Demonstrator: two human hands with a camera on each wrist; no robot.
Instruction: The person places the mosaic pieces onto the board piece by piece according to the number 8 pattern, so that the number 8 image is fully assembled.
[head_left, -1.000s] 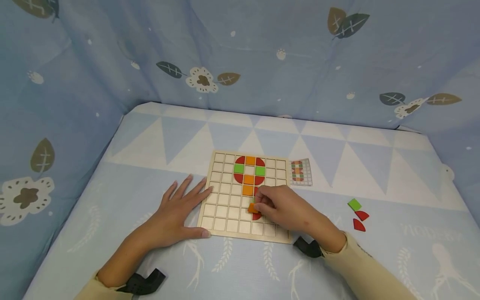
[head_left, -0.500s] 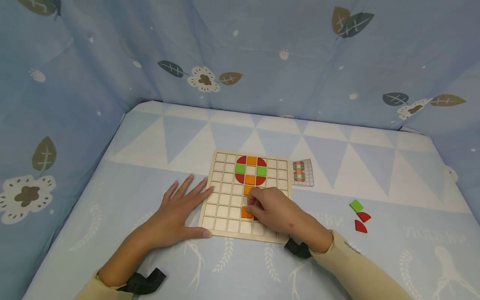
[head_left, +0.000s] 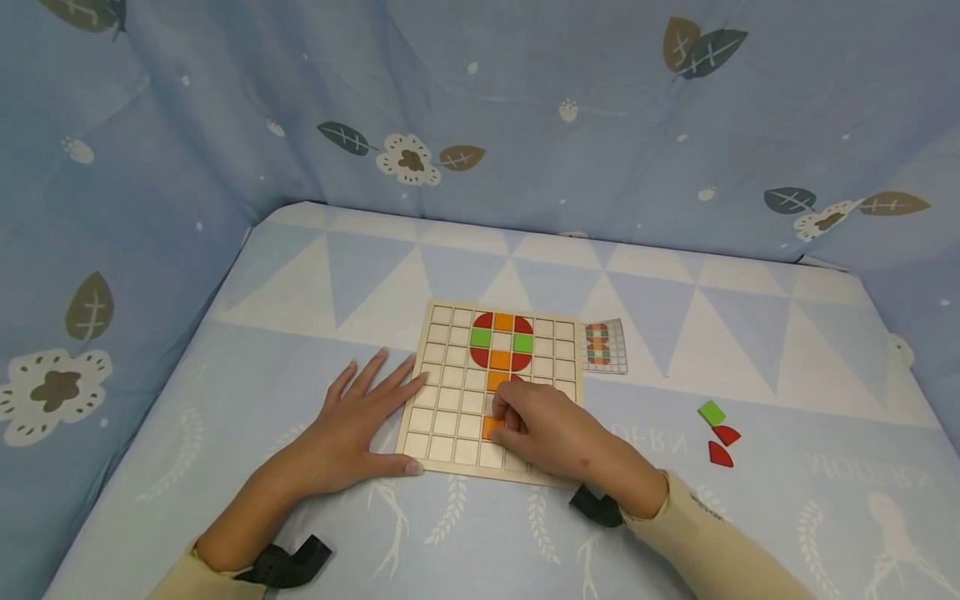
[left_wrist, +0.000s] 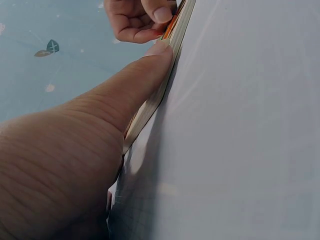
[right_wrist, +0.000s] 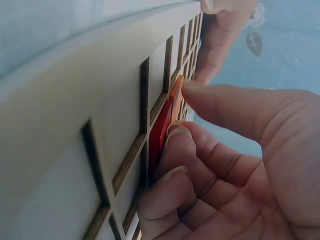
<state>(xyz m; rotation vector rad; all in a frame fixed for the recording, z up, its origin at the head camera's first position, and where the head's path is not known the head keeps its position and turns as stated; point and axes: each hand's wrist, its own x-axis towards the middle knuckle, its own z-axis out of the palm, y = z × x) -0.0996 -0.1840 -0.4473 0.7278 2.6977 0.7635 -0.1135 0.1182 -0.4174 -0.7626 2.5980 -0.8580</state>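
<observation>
My left hand lies flat with spread fingers at the left edge of a wooden grid board. Its thumb presses the near left corner, also visible in the left wrist view. Over the lower middle of the board, my right hand pinches an orange square tile between thumb and index finger, at a grid cell. The right wrist view shows this orange tile slightly raised beside a red tile. Red quarter-round, green and orange tiles fill cells above; my right hand hides some cells.
A small pattern card lies against the board's right side. Farther right on the cloth are a loose green square tile and two red quarter-round tiles. A patterned blue curtain rises behind the table.
My right hand has moved left with the orange tile, which went from tilted above the board to lying at a cell left of the red one. My left hand has stayed put.
</observation>
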